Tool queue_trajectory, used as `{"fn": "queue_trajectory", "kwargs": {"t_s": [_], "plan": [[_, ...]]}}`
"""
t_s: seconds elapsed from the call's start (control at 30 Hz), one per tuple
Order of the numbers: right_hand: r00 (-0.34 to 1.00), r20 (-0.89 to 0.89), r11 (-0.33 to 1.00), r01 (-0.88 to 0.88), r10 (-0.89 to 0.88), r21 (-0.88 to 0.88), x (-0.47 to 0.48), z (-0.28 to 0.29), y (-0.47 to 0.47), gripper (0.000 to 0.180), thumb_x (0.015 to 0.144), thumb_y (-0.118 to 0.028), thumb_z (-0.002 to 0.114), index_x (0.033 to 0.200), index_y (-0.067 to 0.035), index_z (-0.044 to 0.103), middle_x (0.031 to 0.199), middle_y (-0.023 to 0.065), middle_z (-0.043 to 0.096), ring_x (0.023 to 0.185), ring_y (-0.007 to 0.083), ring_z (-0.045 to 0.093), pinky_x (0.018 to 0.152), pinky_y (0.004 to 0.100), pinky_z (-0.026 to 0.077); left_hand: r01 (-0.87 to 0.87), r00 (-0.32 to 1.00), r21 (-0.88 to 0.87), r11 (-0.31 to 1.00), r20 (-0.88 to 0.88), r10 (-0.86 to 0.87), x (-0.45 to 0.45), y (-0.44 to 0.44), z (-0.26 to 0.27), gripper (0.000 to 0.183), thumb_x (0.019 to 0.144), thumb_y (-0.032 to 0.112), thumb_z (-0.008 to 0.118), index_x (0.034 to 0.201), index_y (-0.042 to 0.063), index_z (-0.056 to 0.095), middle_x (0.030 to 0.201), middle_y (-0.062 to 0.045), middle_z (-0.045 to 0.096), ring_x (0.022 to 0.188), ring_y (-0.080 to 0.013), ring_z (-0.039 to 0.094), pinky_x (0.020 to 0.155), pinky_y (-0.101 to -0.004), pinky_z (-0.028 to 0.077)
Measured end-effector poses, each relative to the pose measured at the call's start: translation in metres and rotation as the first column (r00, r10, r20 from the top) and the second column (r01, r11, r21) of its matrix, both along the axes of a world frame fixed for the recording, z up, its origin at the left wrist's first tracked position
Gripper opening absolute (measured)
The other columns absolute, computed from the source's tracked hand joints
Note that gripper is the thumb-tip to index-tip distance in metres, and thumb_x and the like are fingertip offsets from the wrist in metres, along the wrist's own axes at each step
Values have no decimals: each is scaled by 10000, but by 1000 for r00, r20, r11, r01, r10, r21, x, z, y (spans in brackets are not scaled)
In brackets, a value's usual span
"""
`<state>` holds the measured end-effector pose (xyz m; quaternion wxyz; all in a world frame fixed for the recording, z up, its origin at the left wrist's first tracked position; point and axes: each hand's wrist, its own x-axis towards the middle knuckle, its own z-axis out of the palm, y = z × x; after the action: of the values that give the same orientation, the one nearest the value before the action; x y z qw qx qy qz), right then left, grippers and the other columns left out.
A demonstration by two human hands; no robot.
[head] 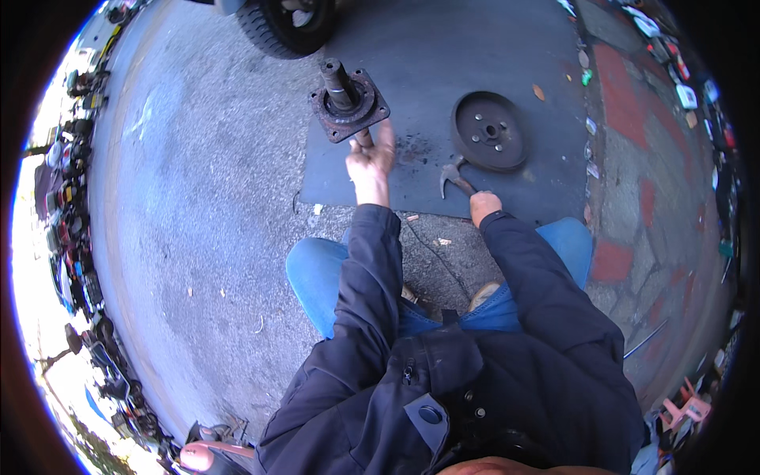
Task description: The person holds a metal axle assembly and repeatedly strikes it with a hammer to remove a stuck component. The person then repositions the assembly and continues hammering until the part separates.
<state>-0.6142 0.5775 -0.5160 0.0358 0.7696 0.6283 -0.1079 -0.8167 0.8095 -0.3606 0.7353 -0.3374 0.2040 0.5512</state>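
Note:
My left hand (372, 160) holds a rusty metal axle shaft with a square flange plate (349, 107) from below; the thick end of the shaft points up and away from me, and the plate has holes at its corners. In my right hand (485, 206) is the wooden handle of a claw hammer (453, 176), its head just above the dark mat. Just beyond the hammer lies a round brake drum (490, 130) with several studs around its centre hole. How my left fingers wrap the shaft is partly hidden by the flange.
The dark mat (433, 71) lies on rough asphalt (225, 178), with dark debris on it between my hands. A wheel with a tyre (285, 27) stands at the top. Stone paving (629, 178) runs along the right. A pink object (199, 456) is at the lower left.

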Motion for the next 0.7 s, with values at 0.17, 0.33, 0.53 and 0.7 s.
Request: {"fn": "queue_trajectory", "kwargs": {"t_s": [0.17,0.33,0.53,0.7], "plan": [[997,73,996,25,-31,81,11,-11,-11,119,823,-103,642,806,-31,736,800,145,719,811,291,730,686,388,602,72,997,1,997,-7,-72,-6,27,-18,314,1100,147,330,1086,-79,546,973,-198,686,932,-316,704,934,-475,588],[998,49,997,29,-32,66,1,3,-8,125,832,-109,645,807,-40,747,829,140,732,804,287,729,694,390,608,46,964,90,995,-265,-20,-48,30,51,430,1099,242,329,1179,-164,444,1149,-353,607,1060,-463,666,998,-599,560],[999,33,994,-1,-2,106,3,-5,-5,131,823,-109,645,788,-60,761,812,126,744,801,280,730,685,398,607,244,354,326,913,-907,230,-58,26,104,389,1122,303,399,1278,-31,277,979,-219,568,837,-384,684,873,-575,619],[998,59,995,0,-6,104,-1,-9,-6,124,812,-111,652,791,-53,759,809,128,743,791,279,731,669,400,605,428,-114,370,825,-883,455,-35,24,98,226,1042,112,617,1125,-17,451,931,-142,635,741,-214,694,728,-367,625]]}}
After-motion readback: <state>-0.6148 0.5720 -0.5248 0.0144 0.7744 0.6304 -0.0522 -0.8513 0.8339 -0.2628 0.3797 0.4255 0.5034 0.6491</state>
